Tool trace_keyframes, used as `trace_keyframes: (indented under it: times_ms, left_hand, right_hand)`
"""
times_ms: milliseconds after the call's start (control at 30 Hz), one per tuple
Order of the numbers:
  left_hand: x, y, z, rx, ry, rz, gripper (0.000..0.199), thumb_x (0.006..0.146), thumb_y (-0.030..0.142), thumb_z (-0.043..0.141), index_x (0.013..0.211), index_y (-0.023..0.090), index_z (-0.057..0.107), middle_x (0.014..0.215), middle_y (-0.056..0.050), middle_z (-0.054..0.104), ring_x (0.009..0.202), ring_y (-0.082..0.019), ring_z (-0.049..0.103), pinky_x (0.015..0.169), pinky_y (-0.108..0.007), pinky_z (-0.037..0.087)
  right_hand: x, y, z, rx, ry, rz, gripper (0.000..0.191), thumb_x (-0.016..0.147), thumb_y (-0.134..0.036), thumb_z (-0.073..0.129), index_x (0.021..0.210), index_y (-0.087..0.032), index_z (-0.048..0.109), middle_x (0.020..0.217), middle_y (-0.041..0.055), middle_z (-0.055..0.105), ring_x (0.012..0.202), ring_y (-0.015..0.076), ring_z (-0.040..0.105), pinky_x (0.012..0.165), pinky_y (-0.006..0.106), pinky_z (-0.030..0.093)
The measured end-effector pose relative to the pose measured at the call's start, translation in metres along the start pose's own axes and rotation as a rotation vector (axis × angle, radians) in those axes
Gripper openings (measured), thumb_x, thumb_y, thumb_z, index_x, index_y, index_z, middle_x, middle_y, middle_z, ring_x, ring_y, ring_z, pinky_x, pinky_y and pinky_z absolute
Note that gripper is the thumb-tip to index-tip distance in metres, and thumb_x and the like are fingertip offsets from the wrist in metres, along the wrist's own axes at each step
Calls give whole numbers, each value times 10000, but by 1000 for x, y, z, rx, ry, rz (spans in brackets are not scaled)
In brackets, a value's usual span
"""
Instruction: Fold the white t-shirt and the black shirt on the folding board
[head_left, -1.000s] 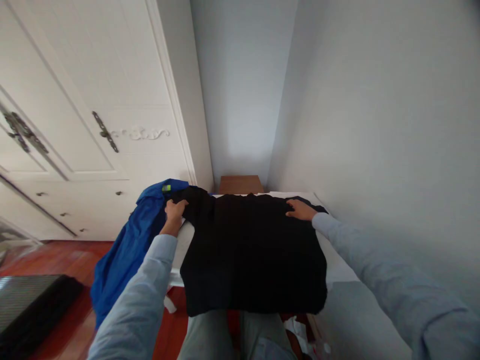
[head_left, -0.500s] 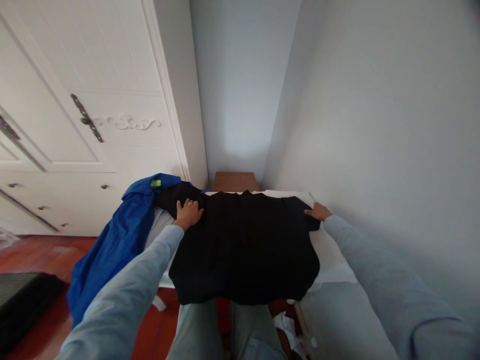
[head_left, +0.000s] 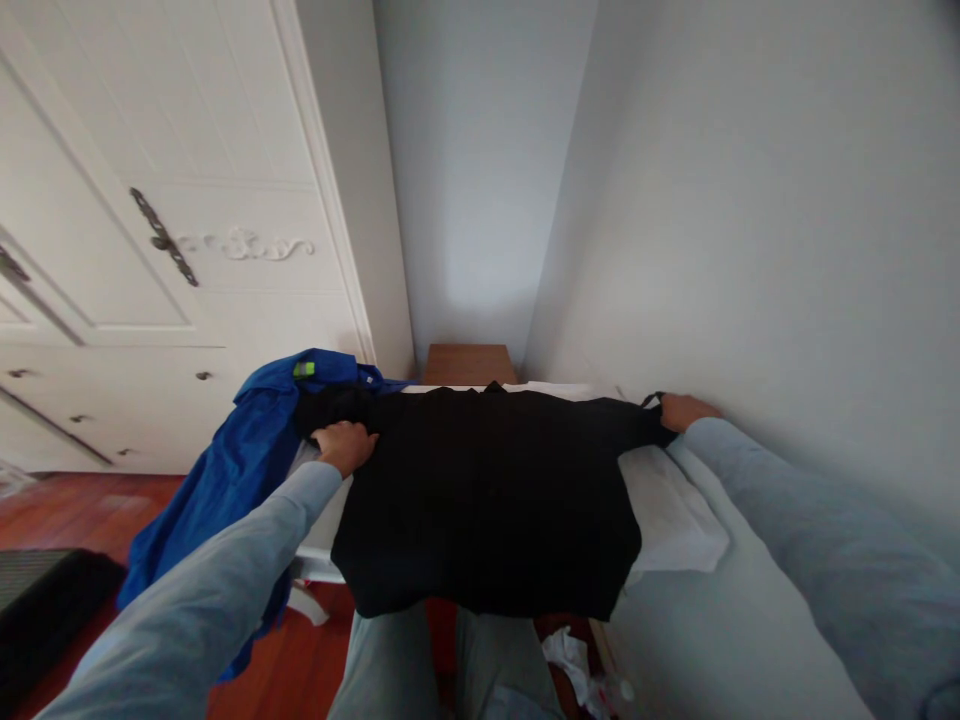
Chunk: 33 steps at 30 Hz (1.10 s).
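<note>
A black short-sleeved shirt lies spread out in the middle of the view, its lower hem hanging over the near edge. My right hand is closed on the end of the right sleeve, pulling it out sideways near the wall. At the other side, my left hand has its fingers curled over the left sleeve, gripping the dark cloth. Under the shirt, a white cloth shows at the right. A blue garment with a small yellow-green patch drapes down just left of my left hand.
A white wardrobe stands at the left, and a pale wall rises close on the right. Beyond the shirt is a brown wooden top. A black object sits on the reddish floor; crumpled white paper lies low.
My right hand has moved right, stretching the right sleeve outward. My left hand has shifted left and slightly down, with its fingers now curled. The white cloth at the right has bunched somewhat.
</note>
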<state>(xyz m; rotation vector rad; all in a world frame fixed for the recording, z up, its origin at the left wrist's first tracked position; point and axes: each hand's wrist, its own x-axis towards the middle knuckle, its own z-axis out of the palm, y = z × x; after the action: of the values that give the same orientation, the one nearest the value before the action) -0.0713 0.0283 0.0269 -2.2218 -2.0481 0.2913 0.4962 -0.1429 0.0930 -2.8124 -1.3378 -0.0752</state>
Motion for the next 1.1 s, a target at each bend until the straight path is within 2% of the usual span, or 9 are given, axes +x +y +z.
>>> trace_keyframes:
  times_ms: [100,200,333,467,567,767,867,967,1100]
  left_hand:
    - [-3,15,-9,30,157,124,422,901,326,479,1166,79,695,1315,-286,604,1221,-435,551,968,-633,399]
    - [-8,38,-11,-73,297,431,447,937,337,437,1260,108,644,1421,-242,548,1365,-374,450,1091,-573,345]
    - [-14,66,5,-258,260,668,588,980,480,401,1438,127,510,1549,-189,441,1488,-331,310,1198,-515,255]
    - [-20,75,35,-309,163,651,692,996,554,348,1491,78,434,1582,-208,373,1507,-336,264,1209,-523,246]
    - [-25,75,54,-348,193,613,683,1006,554,335,1491,84,440,1582,-196,377,1503,-318,279,1221,-502,240]
    - [-31,74,62,-423,301,554,597,1032,514,310,1430,128,531,1534,-174,461,1463,-280,377,1215,-499,284]
    - [-32,75,62,-461,321,539,586,1034,505,318,1415,122,545,1518,-177,481,1455,-278,391,1209,-497,304]
    - [-30,75,64,-510,344,520,569,1034,499,330,1394,127,565,1500,-176,505,1445,-275,409,1204,-496,318]
    - [-26,73,67,-620,362,467,551,1035,483,339,1356,114,593,1466,-168,547,1422,-274,443,1200,-473,338]
  right_hand:
    - [-8,-15,10,-40,-98,-18,255,786,-78,623,1018,-51,725,1012,291,711,927,352,712,763,409,509]
    - [-8,-50,16,-11,-95,-167,370,841,-117,576,1200,-81,662,1164,268,684,1060,337,676,856,408,498]
    - [-5,-123,22,88,-87,-473,433,875,-146,566,1307,-151,594,1251,162,671,1145,250,629,969,313,448]
    - [1,-198,32,147,-87,-665,490,868,-147,588,1355,-178,551,1338,131,623,1221,232,585,1036,298,413]
    - [12,-243,41,139,-119,-707,573,842,-185,645,1397,-140,512,1378,177,584,1271,272,557,1059,346,414]
    - [29,-299,58,65,-281,-783,930,620,-359,882,1454,-204,500,1473,157,534,1352,348,501,1089,444,410]
    - [33,-315,60,5,-354,-813,759,541,-323,920,1252,-201,684,1268,133,690,1182,368,633,969,436,493]
    - [32,-322,54,-21,-373,-882,443,558,-260,908,979,-217,777,999,61,767,980,300,710,841,333,523]
    - [14,-312,45,33,-221,-967,271,858,-206,666,1122,-216,728,1153,89,720,1143,267,629,959,321,454]
